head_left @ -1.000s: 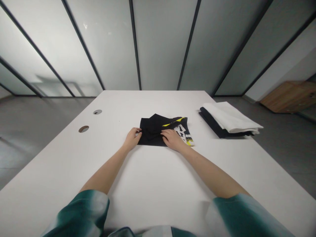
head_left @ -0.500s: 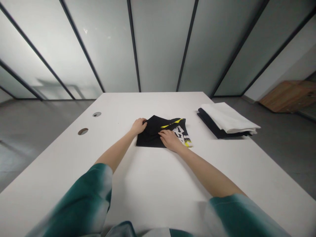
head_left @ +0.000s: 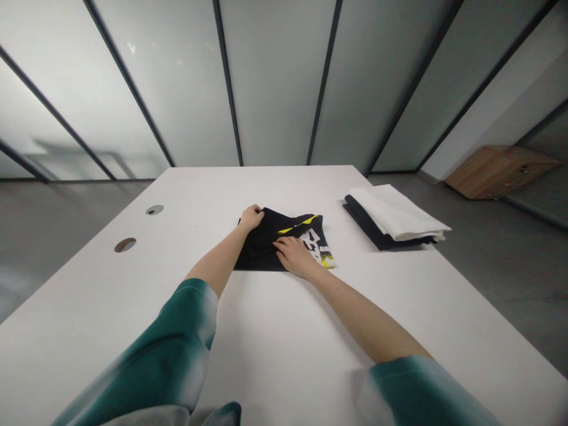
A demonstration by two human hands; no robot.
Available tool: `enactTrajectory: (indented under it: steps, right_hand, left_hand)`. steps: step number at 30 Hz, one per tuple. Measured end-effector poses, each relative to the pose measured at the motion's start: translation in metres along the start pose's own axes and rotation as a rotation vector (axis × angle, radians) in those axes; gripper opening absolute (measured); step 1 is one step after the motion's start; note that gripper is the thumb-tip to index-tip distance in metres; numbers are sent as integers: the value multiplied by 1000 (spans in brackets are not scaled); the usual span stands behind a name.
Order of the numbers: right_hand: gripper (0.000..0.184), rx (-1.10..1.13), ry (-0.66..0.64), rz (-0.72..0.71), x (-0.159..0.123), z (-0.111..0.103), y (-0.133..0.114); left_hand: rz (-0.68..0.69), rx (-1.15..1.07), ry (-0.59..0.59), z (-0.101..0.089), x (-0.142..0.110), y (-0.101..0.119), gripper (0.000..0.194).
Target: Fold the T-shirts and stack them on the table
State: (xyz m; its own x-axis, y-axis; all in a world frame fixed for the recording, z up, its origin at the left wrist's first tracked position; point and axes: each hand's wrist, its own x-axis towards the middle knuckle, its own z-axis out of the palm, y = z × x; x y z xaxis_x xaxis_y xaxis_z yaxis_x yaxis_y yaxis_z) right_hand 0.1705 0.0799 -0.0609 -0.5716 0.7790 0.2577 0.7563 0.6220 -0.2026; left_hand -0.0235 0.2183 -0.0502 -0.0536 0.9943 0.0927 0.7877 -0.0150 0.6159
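Observation:
A folded black garment with a white and yellow print at its right side lies on the white table. I cannot make out its exact kind. My left hand is at its far left, closed, with the fingers pinching a raised fold of the black cloth. Lower and to the right, my right hand rests flat on the garment beside the print, its fingers stretched out. A yellow-edged opening shows above the right hand's fingers.
On the right of the table lies a stack of folded cloth, with a white piece over a black one. Two round holes are at the table's left. Behind stand frosted panels; a wooden cabinet is at far right.
My left hand has drawn a fold of the black cloth inward over the garment, uncovering its left part. My right hand stays on the cloth. The whole view has shifted slightly.

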Motion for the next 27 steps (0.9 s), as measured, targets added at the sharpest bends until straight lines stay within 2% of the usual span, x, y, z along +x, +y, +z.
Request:
enactTrajectory:
  steps: [4,7,10,13,17,20,22,24,27]
  right_hand:
    - [38,14,-12,1,0,-3,-2]
    - [38,10,-27,17,0,-6,-4]
    - [38,4,-31,18,0,-6,-4]
    - [38,4,-20,15,0,-5,-4]
    - [39,7,-19,15,0,-4,-3]
    - [39,5,-20,15,0,-4,-3]
    - [39,2,-20,17,0,-3,-3]
    - [39,-1,-22,19,0,-3,-3]
    - [39,-7,-23,18,0,-2,-2]
  left_hand:
    - [10,-227,39,-2,-5,-10,19]
    - [-29,-321,-11,-5,-9,-14,22]
    - [-7,-337,-83,-9,-8,-12,28]
    - [55,-254,-167,-16,-7,-8,22]
    - [133,-92,-332,-30,-7,-2,31]
    - [224,102,-396,-40,-8,3,32]
    - [312,234,-405,-45,-10,7,28]
    - [430,326,-362,-49,-13,11,25]
    - [597,293,-273,-52,-17,16,22]
